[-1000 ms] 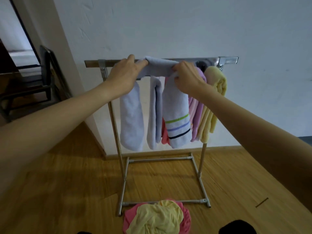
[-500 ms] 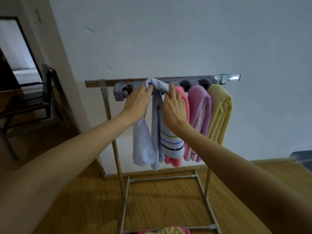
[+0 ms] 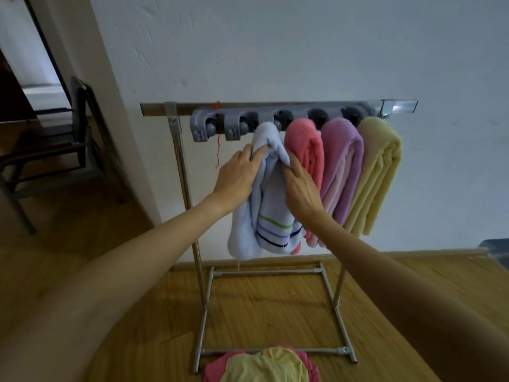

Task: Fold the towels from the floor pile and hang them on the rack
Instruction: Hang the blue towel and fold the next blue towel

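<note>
pale blue towel (image 3: 264, 205) now hangs lower, pinched by left hand (image 3: 237, 177) and right hand (image 3: 300, 188).

No readable text, labels, brands or numbers appear on anything.

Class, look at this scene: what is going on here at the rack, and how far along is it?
A person is hanging folded towels on a metal rack. Both hands work the pale blue striped towel: the left hand grips its upper left fold, the right hand pinches the right side near the top. Pink, purple and yellow towels already hang beside it. Pink and yellow towels remain in the floor pile.
</note>
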A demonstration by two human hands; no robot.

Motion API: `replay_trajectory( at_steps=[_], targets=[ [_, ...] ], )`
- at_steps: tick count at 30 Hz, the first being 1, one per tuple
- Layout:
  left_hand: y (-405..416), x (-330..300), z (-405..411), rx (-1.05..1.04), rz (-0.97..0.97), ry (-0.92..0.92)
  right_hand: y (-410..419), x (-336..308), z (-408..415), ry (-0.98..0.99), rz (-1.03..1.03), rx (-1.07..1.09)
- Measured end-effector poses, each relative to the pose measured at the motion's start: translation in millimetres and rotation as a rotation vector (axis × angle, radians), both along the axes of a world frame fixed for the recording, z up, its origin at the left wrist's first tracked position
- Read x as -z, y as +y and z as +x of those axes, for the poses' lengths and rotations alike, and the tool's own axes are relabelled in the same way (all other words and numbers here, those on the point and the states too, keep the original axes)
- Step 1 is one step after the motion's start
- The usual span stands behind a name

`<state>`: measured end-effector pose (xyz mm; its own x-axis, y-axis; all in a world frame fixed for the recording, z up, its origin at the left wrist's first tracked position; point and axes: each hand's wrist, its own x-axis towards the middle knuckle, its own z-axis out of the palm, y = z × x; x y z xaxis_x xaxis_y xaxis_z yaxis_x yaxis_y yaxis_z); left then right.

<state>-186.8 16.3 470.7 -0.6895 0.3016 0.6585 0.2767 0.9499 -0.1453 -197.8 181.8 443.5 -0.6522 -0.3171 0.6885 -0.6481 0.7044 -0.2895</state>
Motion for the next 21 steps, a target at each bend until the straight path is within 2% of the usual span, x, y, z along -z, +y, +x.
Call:
replay_trajectory(
  at_steps=[2, 5, 8, 12, 15, 19, 21],
  targets=[
    [-1, 17, 2, 0.088, 0.122, 0.047, 4, 6, -5, 0.044, -0.003, -0.004],
    [-1, 46, 7, 0.223, 0.472, 0.014, 9, 18, -9, 0.014, -0.014, -0.019],
    [-4, 80, 8, 0.154, 0.747, -0.106, 9, 29, 0, 0.016, -0.086, 0.0],
    [-17, 115, -3, -0.025, 0.744, -0.386, -1, 48, 12, -0.093, -0.305, 0.026],
    [-36, 126, -11, -0.192, 0.887, -0.558, -7, 59, 14, -0.155, -0.378, 0.14],
    [-56, 129, -25, -0.422, 1.068, -0.411, 0, 69, 11, -0.16, -0.421, 0.226],
    [-54, 125, -26, -0.434, 1.096, -0.413, 4, 70, 11, -0.143, -0.427, 0.23]
  ],
)
